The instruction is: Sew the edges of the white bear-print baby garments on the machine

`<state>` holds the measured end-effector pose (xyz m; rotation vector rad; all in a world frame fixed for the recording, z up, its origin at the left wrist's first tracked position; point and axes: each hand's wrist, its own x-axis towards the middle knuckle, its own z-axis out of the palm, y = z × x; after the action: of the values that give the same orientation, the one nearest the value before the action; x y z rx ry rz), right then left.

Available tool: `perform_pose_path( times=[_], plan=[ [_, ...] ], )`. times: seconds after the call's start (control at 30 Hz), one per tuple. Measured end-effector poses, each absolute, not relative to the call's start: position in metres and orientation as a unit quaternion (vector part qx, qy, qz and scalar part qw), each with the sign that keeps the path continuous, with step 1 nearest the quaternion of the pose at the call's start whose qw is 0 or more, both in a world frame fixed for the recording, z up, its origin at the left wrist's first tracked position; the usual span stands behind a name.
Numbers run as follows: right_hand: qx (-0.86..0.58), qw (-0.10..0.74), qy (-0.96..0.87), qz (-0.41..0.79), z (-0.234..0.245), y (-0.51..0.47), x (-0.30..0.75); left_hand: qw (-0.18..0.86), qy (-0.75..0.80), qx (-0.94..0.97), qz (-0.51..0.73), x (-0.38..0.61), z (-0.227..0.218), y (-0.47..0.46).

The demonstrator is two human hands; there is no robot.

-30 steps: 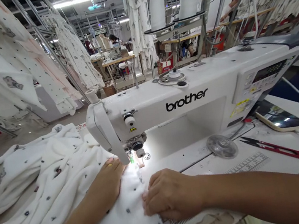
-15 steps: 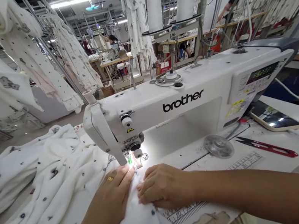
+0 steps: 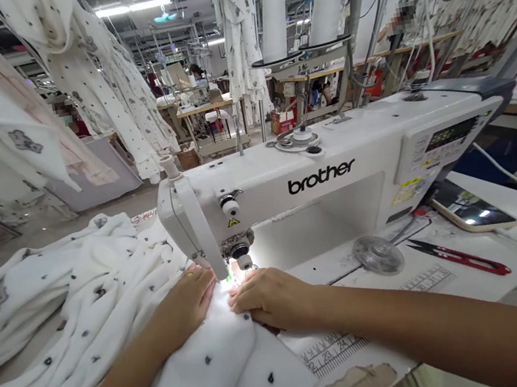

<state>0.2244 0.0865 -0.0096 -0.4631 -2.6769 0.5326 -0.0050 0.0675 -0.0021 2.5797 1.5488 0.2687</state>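
Observation:
White fabric printed with small dark motifs (image 3: 186, 380) runs over the table and up to the needle area of a white Brother sewing machine (image 3: 260, 176), where a lamp glows brightly. My left hand (image 3: 192, 298) lies on the cloth just left of the needle, fingers stretched forward and a ring on one of them. Right of the needle, my right hand (image 3: 269, 295) has its fingers curled down on the edge of the same cloth. The needle and presser foot are mostly hidden by glare and the machine head.
Right of my right arm lie a clear round disc (image 3: 378, 254), red-handled thread snips (image 3: 460, 257) and a phone (image 3: 473, 205). A printed ruler (image 3: 334, 352) marks the table's front. Thread cones (image 3: 273, 24) stand behind the machine. Printed cloth hangs left; several people sit farther back.
The fabric has advanced toward the needle, showing more cloth in front. Both hands sit closer to the machine head, with my left hand shifted left. The view has shifted slightly.

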Motion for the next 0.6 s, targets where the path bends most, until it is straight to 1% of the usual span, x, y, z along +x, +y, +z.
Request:
perform_pose_path(
  times=[0.1,0.17,0.23,0.3,0.4,0.47,0.53,0.6],
  plan=[
    [-0.154,0.206,-0.944,0.208,-0.011,0.086,0.228,0.067,0.513,0.851,0.089,-0.003,0.007,0.062],
    [-0.141,0.235,-0.937,0.217,-0.012,0.085,0.232,0.069,0.516,0.848,0.1,0.004,0.016,0.045],
    [-0.146,0.264,-0.928,0.219,-0.01,0.084,0.236,0.068,0.532,0.834,0.128,0.014,0.022,0.02],
    [-0.175,0.276,-0.921,0.214,-0.008,0.083,0.239,0.064,0.552,0.815,0.165,0.026,0.021,-0.007],
    [-0.208,0.256,-0.924,0.194,-0.004,0.083,0.241,0.018,0.551,0.807,0.211,0.037,0.005,-0.032],
    [-0.199,0.242,-0.933,0.176,-0.003,0.083,0.24,-0.006,0.534,0.815,0.224,0.034,-0.008,-0.034],
    [-0.179,0.232,-0.944,0.155,-0.003,0.082,0.238,0.01,0.514,0.829,0.221,0.023,-0.014,-0.026],
    [-0.165,0.221,-0.953,0.127,-0.002,0.081,0.236,0.058,0.494,0.841,0.212,0.009,-0.012,-0.015]
  ],
)
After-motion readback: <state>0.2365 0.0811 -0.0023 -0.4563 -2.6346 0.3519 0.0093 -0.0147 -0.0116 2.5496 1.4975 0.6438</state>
